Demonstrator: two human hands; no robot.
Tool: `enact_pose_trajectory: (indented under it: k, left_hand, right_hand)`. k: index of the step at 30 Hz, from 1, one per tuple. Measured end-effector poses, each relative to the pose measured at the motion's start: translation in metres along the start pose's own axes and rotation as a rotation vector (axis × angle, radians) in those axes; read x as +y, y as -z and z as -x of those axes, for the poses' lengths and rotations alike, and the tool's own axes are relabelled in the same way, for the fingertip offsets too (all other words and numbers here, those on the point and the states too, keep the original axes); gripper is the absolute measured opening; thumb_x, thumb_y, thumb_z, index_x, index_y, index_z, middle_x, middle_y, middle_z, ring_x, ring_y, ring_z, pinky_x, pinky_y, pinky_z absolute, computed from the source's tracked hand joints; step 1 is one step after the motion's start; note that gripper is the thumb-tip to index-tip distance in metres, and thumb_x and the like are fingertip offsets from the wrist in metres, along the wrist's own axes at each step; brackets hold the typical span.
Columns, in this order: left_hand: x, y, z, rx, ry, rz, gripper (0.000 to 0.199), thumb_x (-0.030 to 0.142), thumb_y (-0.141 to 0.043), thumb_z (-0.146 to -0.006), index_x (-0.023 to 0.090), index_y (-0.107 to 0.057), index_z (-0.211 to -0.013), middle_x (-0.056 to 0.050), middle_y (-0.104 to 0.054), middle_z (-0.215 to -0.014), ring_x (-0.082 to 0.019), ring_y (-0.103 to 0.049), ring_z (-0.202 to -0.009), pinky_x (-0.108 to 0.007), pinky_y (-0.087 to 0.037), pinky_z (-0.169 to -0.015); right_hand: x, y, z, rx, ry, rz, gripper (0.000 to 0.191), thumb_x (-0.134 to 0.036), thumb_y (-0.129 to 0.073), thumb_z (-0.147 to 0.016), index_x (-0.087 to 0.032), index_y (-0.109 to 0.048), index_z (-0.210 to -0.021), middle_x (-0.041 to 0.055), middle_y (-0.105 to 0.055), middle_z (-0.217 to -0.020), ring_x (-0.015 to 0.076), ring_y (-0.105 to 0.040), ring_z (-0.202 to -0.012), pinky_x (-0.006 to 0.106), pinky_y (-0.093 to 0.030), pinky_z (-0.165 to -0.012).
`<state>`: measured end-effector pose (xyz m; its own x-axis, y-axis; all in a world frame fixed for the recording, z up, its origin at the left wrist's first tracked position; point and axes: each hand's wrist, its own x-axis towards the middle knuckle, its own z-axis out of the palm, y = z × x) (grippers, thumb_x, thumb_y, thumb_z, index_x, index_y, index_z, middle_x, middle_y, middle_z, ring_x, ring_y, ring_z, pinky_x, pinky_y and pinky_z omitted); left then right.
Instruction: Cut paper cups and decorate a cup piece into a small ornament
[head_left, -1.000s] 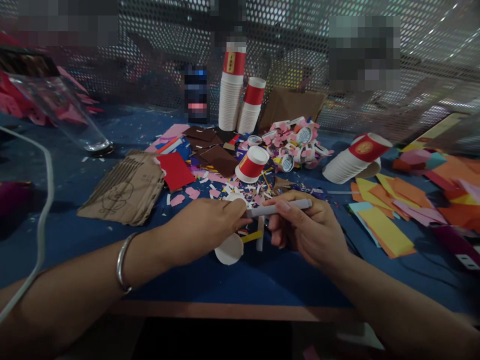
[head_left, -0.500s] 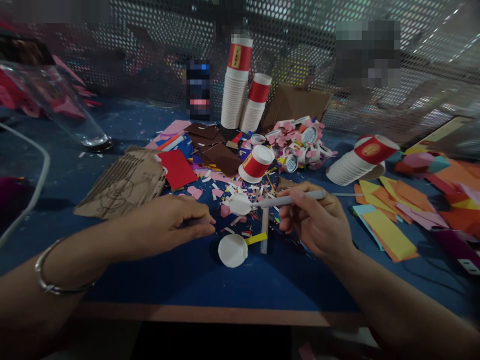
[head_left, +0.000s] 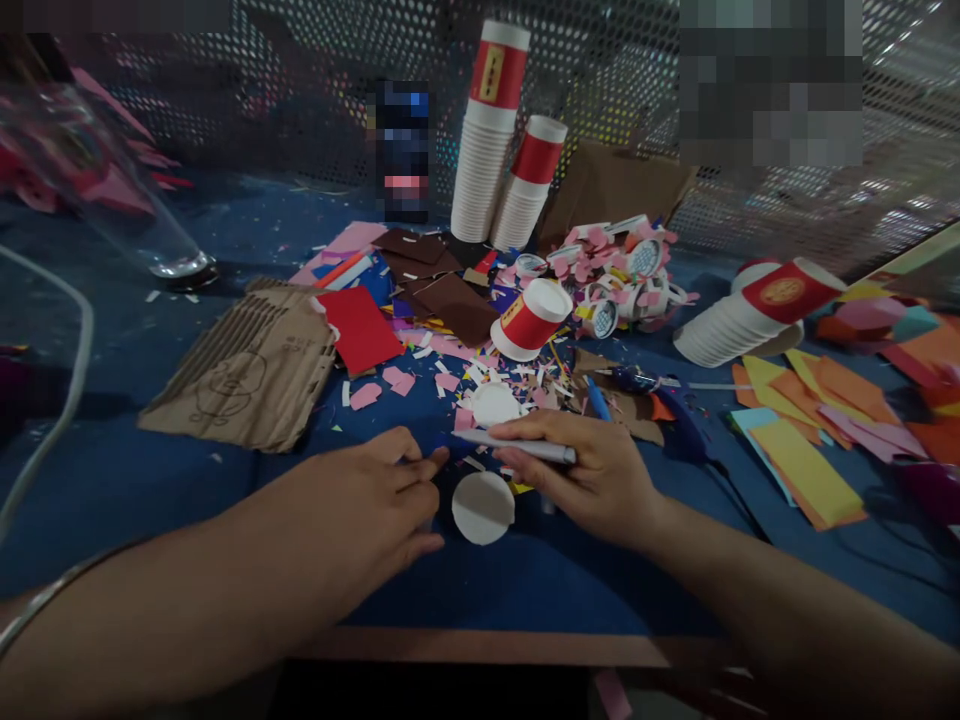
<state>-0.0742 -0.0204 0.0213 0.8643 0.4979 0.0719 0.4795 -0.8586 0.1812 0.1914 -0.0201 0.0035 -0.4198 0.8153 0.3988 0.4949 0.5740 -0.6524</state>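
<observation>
A person's two bare hands worked over a blue tabletop (head_left: 435,590). The right hand (head_left: 581,475) pinched a grey pen (head_left: 532,447) between thumb and fingers, holding it nearly level, its thin end pointing left and lying just beside the left hand's fingertips. The left hand (head_left: 360,515) was loosely curled, palm turned down; I could not tell whether anything was tucked inside it. Between the hands, slightly nearer the table's edge, lay a round white disc (head_left: 484,510). A second white disc (head_left: 495,404) lay just beyond the pen among paper scraps (head_left: 366,396). Past that sat a red-and-white paper cup (head_left: 531,320), with two tall cup stacks (head_left: 484,180) farther back. To the left was a piece of corrugated cardboard (head_left: 247,375) bearing a line drawing; to the right, yellow and orange paper slips (head_left: 814,470) lay overlapping.
</observation>
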Motion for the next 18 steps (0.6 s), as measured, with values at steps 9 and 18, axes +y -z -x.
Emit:
enact_pose_trajectory:
  k: [9, 18]
  left_hand:
    - [0.012, 0.002, 0.000, -0.051, -0.145, -0.231, 0.016, 0.031, -0.072, -0.100, 0.025, -0.081, -0.088, -0.005, -0.085, -0.107, -0.028, -0.077, -0.108, -0.045, -0.054, -0.096]
    - [0.014, 0.000, -0.001, -0.018, -0.188, -0.276, 0.017, 0.031, -0.070, -0.101, 0.023, -0.083, -0.092, -0.006, -0.085, -0.110, -0.029, -0.078, -0.107, -0.047, -0.056, -0.093]
  right_hand:
    - [0.003, -0.003, -0.002, -0.073, 0.054, 0.020, 0.022, -0.028, -0.066, -0.102, -0.021, -0.081, -0.117, 0.0075, -0.086, -0.102, 0.0182, -0.082, -0.085, 0.028, -0.066, -0.079]
    - [0.005, -0.006, -0.002, -0.087, 0.075, 0.007, 0.021, -0.024, -0.066, -0.103, -0.019, -0.079, -0.118, 0.0062, -0.085, -0.107, 0.0167, -0.082, -0.091, 0.027, -0.067, -0.085]
